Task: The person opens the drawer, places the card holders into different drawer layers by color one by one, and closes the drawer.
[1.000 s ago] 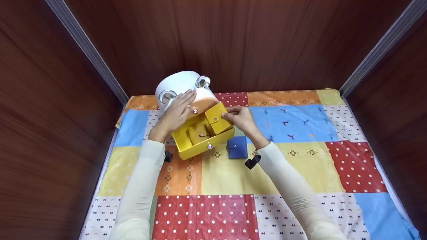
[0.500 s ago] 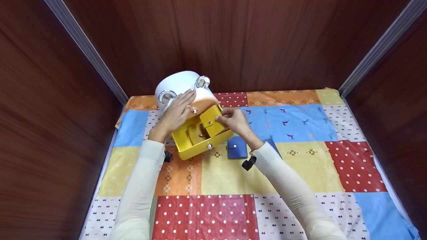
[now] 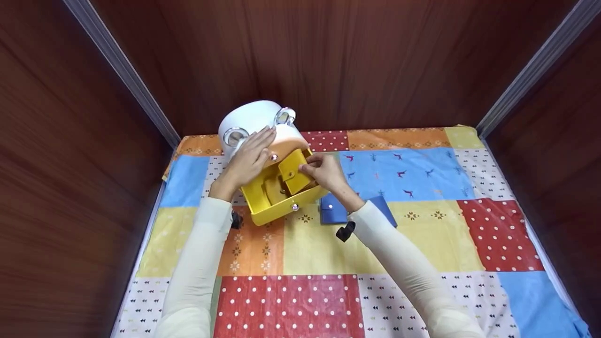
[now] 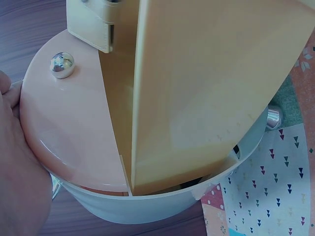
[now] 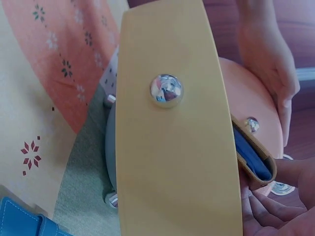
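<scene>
My left hand (image 3: 249,162) lies with fairly straight fingers on the front of a white, rounded drawer box (image 3: 251,115). Its lower yellow drawer (image 3: 279,210) is pulled out toward me. Between thumb and fingers, my right hand (image 3: 328,172) pinches a yellow snap wallet (image 3: 293,170) tilted at the right part of the drawer. A blue lining shows along the edge of this wallet (image 5: 257,156) in the right wrist view. Beside it in the drawer lies another yellow wallet (image 3: 271,188), partly covered by the held one.
On the patchwork cloth (image 3: 291,305), a blue wallet (image 3: 332,215) lies right of the drawer. A second blue wallet (image 3: 386,210) is partly under my right forearm in the head view. Brown panels (image 3: 328,65) stand behind and at both sides.
My right hand has moved left with the yellow wallet, farther over the drawer's inside. The second blue wallet has come into sight beside my forearm. My left hand has stayed in place.
</scene>
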Available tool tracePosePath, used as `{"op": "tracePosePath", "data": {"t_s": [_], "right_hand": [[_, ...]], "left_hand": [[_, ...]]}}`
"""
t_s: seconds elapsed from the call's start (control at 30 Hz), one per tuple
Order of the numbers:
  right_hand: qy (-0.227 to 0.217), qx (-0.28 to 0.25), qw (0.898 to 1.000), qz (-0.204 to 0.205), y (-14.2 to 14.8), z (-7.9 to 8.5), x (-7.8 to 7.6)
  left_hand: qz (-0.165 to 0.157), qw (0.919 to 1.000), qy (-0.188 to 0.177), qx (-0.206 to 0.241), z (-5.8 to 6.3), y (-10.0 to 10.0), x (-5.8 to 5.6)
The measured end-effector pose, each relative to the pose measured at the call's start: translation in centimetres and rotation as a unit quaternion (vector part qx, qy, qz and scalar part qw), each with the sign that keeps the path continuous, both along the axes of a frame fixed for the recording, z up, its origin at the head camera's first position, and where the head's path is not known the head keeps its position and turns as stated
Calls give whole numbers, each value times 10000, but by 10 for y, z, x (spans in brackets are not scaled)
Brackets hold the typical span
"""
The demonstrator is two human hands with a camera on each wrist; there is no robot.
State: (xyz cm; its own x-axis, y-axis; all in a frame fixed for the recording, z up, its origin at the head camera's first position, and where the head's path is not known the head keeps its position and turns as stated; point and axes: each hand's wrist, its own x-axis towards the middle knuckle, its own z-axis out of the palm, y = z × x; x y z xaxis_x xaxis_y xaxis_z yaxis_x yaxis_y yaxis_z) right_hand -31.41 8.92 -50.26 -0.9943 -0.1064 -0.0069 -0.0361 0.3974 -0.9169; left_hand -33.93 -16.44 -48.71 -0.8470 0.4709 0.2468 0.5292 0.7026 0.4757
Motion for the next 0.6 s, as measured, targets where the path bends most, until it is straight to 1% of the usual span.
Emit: {"op": "tracePosePath", "data": {"t_s": [0.13, 0.27, 0.4, 0.47, 0.6], "right_hand": [[-298, -174, 9993, 133, -3, -2, 0], [-342, -37, 9988, 341, -3, -2, 2], [-58, 347, 9985, 410, -2, -3, 4], [198, 578, 9974, 387, -1, -3, 5], [765, 1190, 9896, 254, 1, -3, 5]], "left_hand": [[19, 10000, -22, -2, 0, 0, 0], [4, 10000, -4, -13, 0, 0, 0], [0, 10000, 2, -18, 0, 0, -1], [-7, 10000, 3, -24, 0, 0, -1], [-24, 10000, 18, -7, 0, -1, -1]]}}
